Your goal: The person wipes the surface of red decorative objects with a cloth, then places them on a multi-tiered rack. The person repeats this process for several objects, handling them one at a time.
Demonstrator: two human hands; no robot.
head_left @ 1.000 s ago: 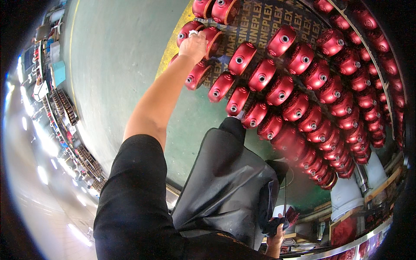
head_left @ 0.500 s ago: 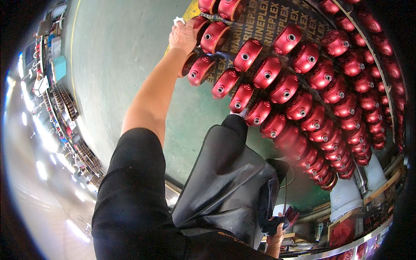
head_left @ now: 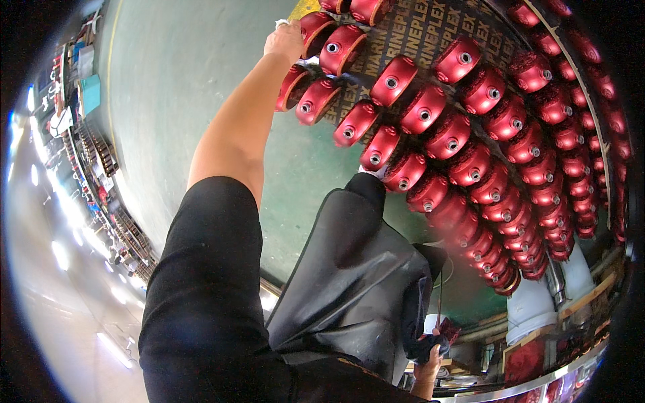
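Pinching a white wad point(head_left: 281, 23) in the curled left hand point(head_left: 285, 43) at 1 red drum point(head_left: 318, 33) by a yellow strip point(head_left: 306, 8), perhaps sparing its gloss, with any hold on it impossible to tell, while clutching a dark bundle point(head_left: 421, 347) in the right hand point(head_left: 428, 369).

Red piece point(head_left: 314, 32): rounded, metallic, brown-rimmed; set at the left edge of the printed board point(head_left: 437, 25), overlapped on one side by the left hand point(head_left: 283, 46).
White wad point(head_left: 282, 23): small, held at the left fingertips.
Dark bundle point(head_left: 420, 347): clothlike, gripped by the right hand point(head_left: 430, 366), well apart from the board.
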